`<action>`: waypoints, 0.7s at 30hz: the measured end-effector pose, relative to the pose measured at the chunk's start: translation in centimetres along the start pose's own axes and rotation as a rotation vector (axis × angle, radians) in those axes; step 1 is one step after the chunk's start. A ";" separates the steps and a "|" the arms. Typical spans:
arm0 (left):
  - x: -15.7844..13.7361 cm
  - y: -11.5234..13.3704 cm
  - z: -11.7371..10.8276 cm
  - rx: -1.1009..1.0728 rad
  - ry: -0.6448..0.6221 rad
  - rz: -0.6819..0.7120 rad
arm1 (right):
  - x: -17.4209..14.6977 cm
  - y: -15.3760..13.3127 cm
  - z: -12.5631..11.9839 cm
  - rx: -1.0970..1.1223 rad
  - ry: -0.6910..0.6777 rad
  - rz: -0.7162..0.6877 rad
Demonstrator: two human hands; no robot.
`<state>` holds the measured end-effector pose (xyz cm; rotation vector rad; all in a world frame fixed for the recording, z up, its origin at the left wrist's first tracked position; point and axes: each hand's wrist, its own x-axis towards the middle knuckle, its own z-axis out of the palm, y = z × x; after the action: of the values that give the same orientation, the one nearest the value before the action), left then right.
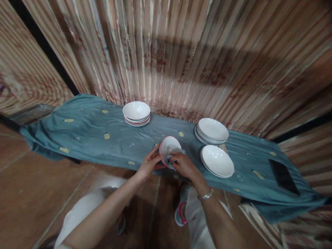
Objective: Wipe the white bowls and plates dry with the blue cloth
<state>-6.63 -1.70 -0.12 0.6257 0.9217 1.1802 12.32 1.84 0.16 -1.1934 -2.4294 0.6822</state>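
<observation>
The glossy white bowl (169,142), red-rimmed, tilts; fingers of the left hand (148,163) clamp its left side, those of the right hand (183,165) pinch a bluish-grey cloth (169,159) inside.

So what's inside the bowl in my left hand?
A blue-grey cloth in your right hand; the bowl shows white beyond it. Parts under cloth and hand are hidden.

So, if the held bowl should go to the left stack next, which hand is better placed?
Probably the left hand: it supports the red-rimmed bowl from the left side and is nearer to the left stack. The right hand is occupied, holding a cloth against the bowl.
</observation>
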 end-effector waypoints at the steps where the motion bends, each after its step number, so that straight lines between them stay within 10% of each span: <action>1: 0.1 -0.1 0.0 0.007 0.002 0.000 | 0.1 0.1 0.1 -0.051 0.016 0.009; 10: 0.0 0.1 0.1 -0.027 0.064 -0.010 | 2.3 1.2 1.6 -0.343 0.261 0.085; 21: 0.4 -0.1 -0.5 -0.075 0.038 -0.033 | 5.3 1.1 3.3 0.235 0.478 0.041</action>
<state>-6.98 -1.32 -0.55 0.5279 0.9125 1.1954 8.27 5.85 -2.61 -1.1566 -1.8822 0.5920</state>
